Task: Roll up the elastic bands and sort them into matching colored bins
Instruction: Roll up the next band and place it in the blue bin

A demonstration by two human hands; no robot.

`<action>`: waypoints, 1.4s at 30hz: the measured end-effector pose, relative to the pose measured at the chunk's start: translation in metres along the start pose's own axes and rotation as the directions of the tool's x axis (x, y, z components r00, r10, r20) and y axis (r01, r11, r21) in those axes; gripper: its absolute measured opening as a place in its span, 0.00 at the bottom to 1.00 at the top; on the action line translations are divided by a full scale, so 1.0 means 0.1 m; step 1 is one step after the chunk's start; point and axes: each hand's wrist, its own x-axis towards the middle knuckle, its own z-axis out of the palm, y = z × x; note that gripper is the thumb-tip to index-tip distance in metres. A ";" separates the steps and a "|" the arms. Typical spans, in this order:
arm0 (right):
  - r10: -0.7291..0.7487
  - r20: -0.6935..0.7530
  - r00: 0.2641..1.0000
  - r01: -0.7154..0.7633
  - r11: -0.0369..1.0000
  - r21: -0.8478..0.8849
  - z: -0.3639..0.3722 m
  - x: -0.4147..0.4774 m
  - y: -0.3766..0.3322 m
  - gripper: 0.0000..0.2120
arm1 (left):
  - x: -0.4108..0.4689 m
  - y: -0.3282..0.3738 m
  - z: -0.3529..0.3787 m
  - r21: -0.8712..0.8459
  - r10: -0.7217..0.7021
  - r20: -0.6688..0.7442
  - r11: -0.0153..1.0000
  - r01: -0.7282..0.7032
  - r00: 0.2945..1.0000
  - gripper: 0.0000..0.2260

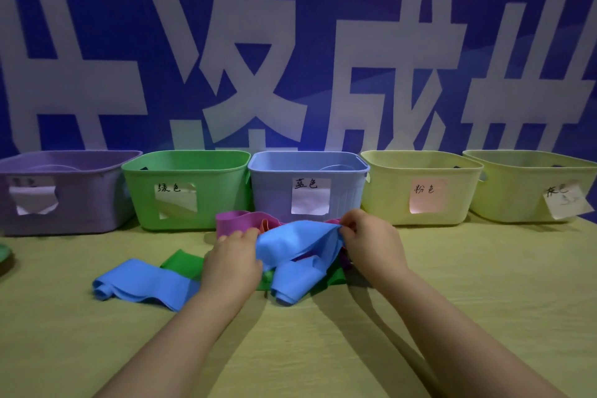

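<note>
Five bins (307, 159) line the bench (468, 284): one purple, one green, one blue, two yellow. The left hand (231, 260) and right hand (371, 239) each pinch one raised blue elastic band (297, 241) in curled fingers.

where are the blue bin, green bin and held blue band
blue bin (277, 200): head view, front wall left of label
green bin (223, 203): head view, front wall right of label
held blue band (297, 239): head view, raised fold

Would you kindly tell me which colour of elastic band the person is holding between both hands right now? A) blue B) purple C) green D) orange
A: the left hand and the right hand each grip an end of the blue band.
</note>
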 end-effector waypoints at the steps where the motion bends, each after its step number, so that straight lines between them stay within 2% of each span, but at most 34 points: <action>1: 0.022 0.005 1.000 -0.022 1.000 0.022 0.03 0.00 0.01 0.10 | 0.01 -0.01 -0.04 -0.034 -0.013 -0.061 0.999 0.011 0.998 0.14; 4: 0.047 0.056 0.997 -0.052 0.994 0.094 0.08 -0.01 -0.02 0.18 | 0.01 -0.02 -0.16 -0.240 -0.036 -0.235 0.971 -0.022 0.971 0.02; 6: 0.019 0.089 0.996 -0.033 0.987 0.159 0.10 -0.03 -0.08 0.19 | 0.01 0.00 -0.20 -0.345 -0.058 -0.268 0.938 -0.039 0.962 0.05; 9: -0.079 0.117 0.990 0.043 0.958 0.283 0.10 -0.06 -0.18 0.19 | 0.02 0.02 -0.21 -0.487 -0.127 -0.215 0.873 0.007 0.968 0.11; 11: -0.169 0.145 0.975 0.114 0.937 0.331 0.10 -0.08 -0.26 0.22 | 0.03 0.04 -0.19 -0.567 -0.143 -0.175 0.824 0.019 0.974 0.13; 15: -0.321 0.257 0.912 0.247 0.927 0.281 0.15 -0.15 -0.40 0.32 | 0.03 0.11 -0.19 -0.732 -0.157 -0.086 0.680 0.045 0.984 0.09; 18: -0.402 0.150 0.903 0.357 0.898 0.257 0.20 -0.19 -0.45 0.36 | 0.03 0.15 -0.20 -0.806 -0.221 -0.043 0.584 0.097 0.974 0.10; 20: -0.455 0.068 0.888 0.435 0.879 0.195 0.22 -0.21 -0.44 0.33 | 0.04 0.14 -0.22 -0.859 -0.303 0.000 0.488 0.155 0.953 0.13; 22: -0.497 0.003 0.868 0.489 0.855 0.173 0.26 -0.25 -0.41 0.28 | 0.05 0.13 -0.23 -0.915 -0.335 0.054 0.361 0.181 0.941 0.11; 25: -0.530 -0.109 0.841 0.541 0.823 0.173 0.30 -0.32 -0.39 0.20 | 0.01 0.18 -0.25 -0.970 -0.259 0.150 0.147 0.192 0.954 0.06; 28: -0.452 -0.230 0.862 0.500 0.835 0.230 0.29 -0.29 -0.41 0.11 | -0.03 0.25 -0.28 -0.971 -0.173 0.219 0.056 0.231 0.960 0.07; 29: -0.419 -0.242 0.875 0.474 0.843 0.256 0.26 -0.27 -0.41 0.11 | -0.04 0.26 -0.30 -0.968 -0.151 0.231 0.060 0.243 0.961 0.07; 30: -0.392 -0.235 0.889 0.448 0.850 0.278 0.24 -0.26 -0.41 0.10 | -0.05 0.26 -0.30 -0.967 -0.142 0.211 0.111 0.227 0.967 0.09; 31: -0.365 -0.221 0.905 0.419 0.854 0.307 0.22 -0.26 -0.40 0.07 | -0.05 0.25 -0.29 -0.961 -0.135 0.157 0.206 0.183 0.978 0.11; 32: -0.331 -0.202 0.922 0.383 0.857 0.345 0.20 -0.26 -0.38 0.04 | -0.04 0.24 -0.26 -0.932 -0.113 0.068 0.347 0.103 0.991 0.12; 33: -0.286 -0.184 0.940 0.337 0.856 0.391 0.18 -0.26 -0.36 0.06 | -0.04 0.23 -0.24 -0.875 -0.076 -0.023 0.485 0.017 0.997 0.14; 34: -0.229 -0.159 0.960 0.277 0.855 0.438 0.16 -0.26 -0.34 0.10 | -0.05 0.22 -0.23 -0.815 -0.032 -0.098 0.576 -0.062 0.995 0.14; 35: -0.184 -0.130 0.974 0.225 0.840 0.494 0.15 -0.25 -0.32 0.11 | -0.06 0.23 -0.23 -0.789 -0.008 -0.139 0.605 -0.106 0.990 0.12; 37: -0.130 -0.081 0.988 0.153 0.799 0.582 0.14 -0.22 -0.31 0.05 | -0.07 0.26 -0.25 -0.784 0.021 -0.189 0.598 -0.164 0.982 0.03; 39: -0.120 -0.045 0.992 0.122 0.784 0.609 0.14 -0.22 -0.32 0.03 | -0.06 0.25 -0.25 -0.757 0.016 -0.250 0.621 -0.206 0.968 0.08; 42: -0.189 -0.009 0.982 0.155 0.777 0.610 0.11 -0.26 -0.37 0.08 | -0.03 0.21 -0.24 -0.808 -0.038 -0.273 0.552 -0.207 0.961 0.08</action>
